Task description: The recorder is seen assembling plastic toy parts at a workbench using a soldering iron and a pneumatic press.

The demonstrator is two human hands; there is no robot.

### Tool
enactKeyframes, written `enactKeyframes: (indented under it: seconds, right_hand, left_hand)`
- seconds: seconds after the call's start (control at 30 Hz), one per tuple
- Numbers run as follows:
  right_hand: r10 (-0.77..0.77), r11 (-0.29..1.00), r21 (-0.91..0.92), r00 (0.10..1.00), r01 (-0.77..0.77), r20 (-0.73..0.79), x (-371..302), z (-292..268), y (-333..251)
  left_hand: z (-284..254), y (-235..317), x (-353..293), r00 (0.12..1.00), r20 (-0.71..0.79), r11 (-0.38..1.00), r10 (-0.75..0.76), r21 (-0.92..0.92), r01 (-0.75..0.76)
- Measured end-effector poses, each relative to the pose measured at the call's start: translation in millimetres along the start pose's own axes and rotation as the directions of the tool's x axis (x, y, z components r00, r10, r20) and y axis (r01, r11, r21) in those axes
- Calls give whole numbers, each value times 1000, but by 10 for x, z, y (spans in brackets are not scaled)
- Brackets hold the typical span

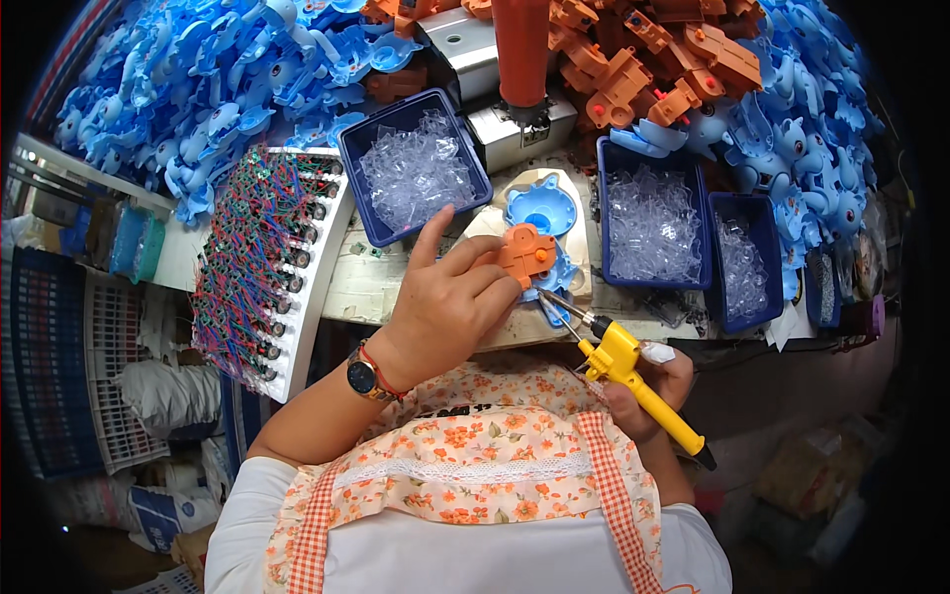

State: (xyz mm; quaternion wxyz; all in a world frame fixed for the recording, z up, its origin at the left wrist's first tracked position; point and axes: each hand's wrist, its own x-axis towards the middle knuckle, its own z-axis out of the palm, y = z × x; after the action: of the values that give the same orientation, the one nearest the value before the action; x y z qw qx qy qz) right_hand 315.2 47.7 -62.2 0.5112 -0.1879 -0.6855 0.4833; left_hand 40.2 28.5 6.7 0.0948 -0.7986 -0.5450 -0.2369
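My left hand (450,307) holds a small orange plastic housing (527,252) over a pale fixture block (578,213), with its index finger raised. Under the housing, a light-blue animal-shaped shell (542,205) rests in the block. The housing hides part of the blue plastic there. In my right hand (661,389) is a yellow soldering gun (621,354), gripped by its handle. Its metal tip and thin feed tube point up and left, close to the housing's lower edge; whether the tip touches anything, I cannot tell. A white wrap covers one right fingertip.
Dark blue bins (341,148) (709,228) of clear plastic pieces flank the block. At left, a white tray (315,327) carries bundled wires with small round parts. Behind stand an orange-red column (522,49) on a metal press and heaps of blue shells (213,89) and orange housings (618,84).
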Motion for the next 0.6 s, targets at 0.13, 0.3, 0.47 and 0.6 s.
enactKeyframes:
  seconds: [0.13,0.3,0.47,0.6]
  right_hand:
    - [10,1000,14,999,-10,-31,7,6,-4]
    - [29,1000,-7,990,-30,-142,7,5,18]
    - [82,996,43,984,-76,-156,66,20,-47]
    - [207,968,199,941,-156,-269,149,71,-138]
  left_hand:
    - [-7,-10,-7,1000,2,1000,7,-9,-7]
    - [-26,-6,-12,996,-6,993,85,80,-84]
    - [-3,39,-25,997,-16,991,73,117,-71]
    - [-6,49,26,994,-85,996,-72,-64,67]
